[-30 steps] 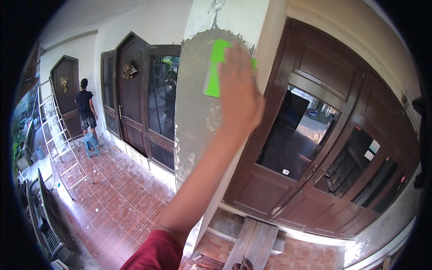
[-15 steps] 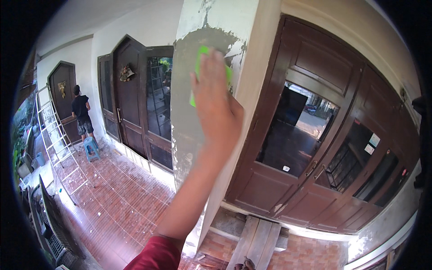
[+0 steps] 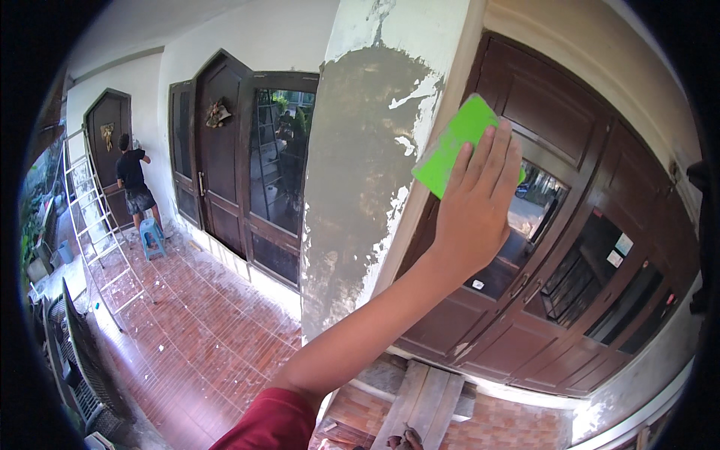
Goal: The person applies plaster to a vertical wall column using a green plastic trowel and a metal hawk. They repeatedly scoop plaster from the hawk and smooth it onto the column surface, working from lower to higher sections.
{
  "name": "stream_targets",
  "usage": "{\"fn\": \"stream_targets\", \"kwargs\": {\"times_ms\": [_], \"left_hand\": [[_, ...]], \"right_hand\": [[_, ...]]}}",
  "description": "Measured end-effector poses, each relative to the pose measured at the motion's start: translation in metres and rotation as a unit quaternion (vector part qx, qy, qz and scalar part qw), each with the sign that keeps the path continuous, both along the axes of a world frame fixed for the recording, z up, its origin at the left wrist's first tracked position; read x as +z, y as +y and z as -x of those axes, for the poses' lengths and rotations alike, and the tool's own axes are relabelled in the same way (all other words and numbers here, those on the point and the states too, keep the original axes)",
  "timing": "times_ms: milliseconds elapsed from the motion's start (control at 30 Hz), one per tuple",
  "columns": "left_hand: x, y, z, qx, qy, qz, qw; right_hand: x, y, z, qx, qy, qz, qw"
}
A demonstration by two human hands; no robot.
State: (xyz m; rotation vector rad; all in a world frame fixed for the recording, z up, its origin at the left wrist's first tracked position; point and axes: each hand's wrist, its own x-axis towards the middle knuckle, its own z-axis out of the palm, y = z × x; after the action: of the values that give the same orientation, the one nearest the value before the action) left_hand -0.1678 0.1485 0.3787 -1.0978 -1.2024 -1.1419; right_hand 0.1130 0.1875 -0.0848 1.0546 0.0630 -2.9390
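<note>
My left hand [image 3: 480,202], reaching up from a red sleeve, grips a flat green putty spreader [image 3: 456,146] with grey smears on it. The fingers lie across its face, and the thumb is hidden. In view, the spreader overlaps the right edge of the pillar and the brown door frame; it appears off the grey patch. The pillar [image 3: 401,22] is white above, with a wide grey coated patch [image 3: 367,135] whose ragged edges show white flaking. My right hand is not in view.
Brown double doors [image 3: 555,300] fill the right side. A wooden plank [image 3: 420,397] lies below, with a dark unclear shape at its near end. To the left are a ladder [image 3: 105,247], a blue stool [image 3: 152,238], another person [image 3: 133,176] and a debris-strewn tiled floor [image 3: 187,337].
My left hand has moved right with the green spreader, from over the grey patch to past the pillar's right edge. The other person has raised an arm at the wall.
</note>
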Motion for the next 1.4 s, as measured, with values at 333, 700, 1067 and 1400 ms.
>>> {"fn": "stream_targets", "kwargs": {"times_ms": [333, 700, 1067, 1400], "left_hand": [[0.022, -0.034, 0.070, 0.065, -0.046, -0.120, 0.990], [0.001, -0.003, -0.001, -0.002, 0.038, 0.029, 0.999], [0.037, -0.025, 0.062, 0.092, -0.073, -0.071, 0.991], [0.007, -0.012, -0.012, -0.033, -0.004, 0.003, 0.999]], "right_hand": [[0.001, -0.017, -0.002, -0.096, -0.080, -0.134, 0.983], [0.021, -0.026, 0.009, 0.004, -0.052, -0.299, 0.953], [0.019, -0.032, 0.014, -0.071, -0.088, -0.310, 0.944], [-0.014, -0.002, 0.011, 0.031, 0.005, -0.120, 0.992]]}}
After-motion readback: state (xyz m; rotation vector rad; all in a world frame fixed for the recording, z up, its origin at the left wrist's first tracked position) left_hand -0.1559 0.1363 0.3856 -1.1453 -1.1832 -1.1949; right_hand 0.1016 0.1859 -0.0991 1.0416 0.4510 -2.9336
